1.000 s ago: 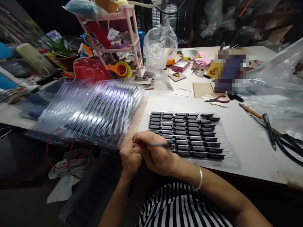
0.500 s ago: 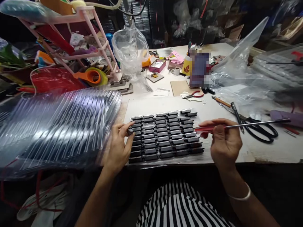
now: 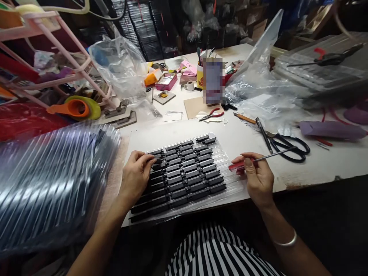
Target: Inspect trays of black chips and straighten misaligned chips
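My left hand [image 3: 136,172] is closed in a pinch at the left part of a clear plastic tray [image 3: 227,168]. Between thumb and fingertips is a small black toothed piece [image 3: 156,161], partly hidden by the fingers. Rows of similar black pieces [image 3: 189,168] fill much of the tray. To the right of the tray, my right hand [image 3: 257,178] is wrapped round a screwdriver [image 3: 240,165] with a red handle. Its thin metal shaft points away to the right, over the black-handled scissors [image 3: 290,147].
Stacked clear trays [image 3: 57,184] stand close on the left. Behind lie red-handled pliers [image 3: 212,115], a brown board [image 3: 198,107] and a yellow cup [image 3: 200,76]. A pink rack [image 3: 69,50] rises at the back left; plastic bags [image 3: 258,92] spread at the right.
The view has swung to the right, so things on the table appear further left. My left hand has turned its black piece down toward the tray's rows. The screwdriver stays in my right hand.
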Action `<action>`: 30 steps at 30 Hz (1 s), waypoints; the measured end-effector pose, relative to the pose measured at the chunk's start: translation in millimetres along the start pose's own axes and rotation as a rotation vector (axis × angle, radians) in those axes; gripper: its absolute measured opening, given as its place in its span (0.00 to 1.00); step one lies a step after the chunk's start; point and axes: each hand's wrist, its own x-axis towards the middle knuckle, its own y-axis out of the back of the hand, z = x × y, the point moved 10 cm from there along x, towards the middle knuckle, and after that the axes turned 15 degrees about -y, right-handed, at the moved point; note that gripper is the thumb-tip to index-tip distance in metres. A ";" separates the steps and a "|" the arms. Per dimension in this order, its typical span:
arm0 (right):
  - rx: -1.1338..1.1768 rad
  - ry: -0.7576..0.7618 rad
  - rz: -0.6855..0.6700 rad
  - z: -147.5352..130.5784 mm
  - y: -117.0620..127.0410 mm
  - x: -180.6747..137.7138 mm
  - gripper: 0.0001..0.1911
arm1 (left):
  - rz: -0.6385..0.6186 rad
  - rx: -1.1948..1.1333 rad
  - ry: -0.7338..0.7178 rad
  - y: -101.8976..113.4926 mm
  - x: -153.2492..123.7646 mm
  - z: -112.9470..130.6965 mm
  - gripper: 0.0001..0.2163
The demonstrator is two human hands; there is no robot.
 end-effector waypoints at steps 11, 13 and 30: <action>-0.578 0.021 -0.246 -8.1 -27.7 30.4 0.30 | -0.078 0.156 -0.071 10.8 -24.0 3.8 0.14; -0.708 0.085 -0.210 -14.9 -34.4 35.6 0.27 | -0.104 0.153 -0.005 13.2 -34.4 -2.9 0.15; -0.996 0.288 -0.287 -22.5 -81.2 23.0 0.15 | 0.213 -0.351 0.617 12.3 -125.8 -41.6 0.21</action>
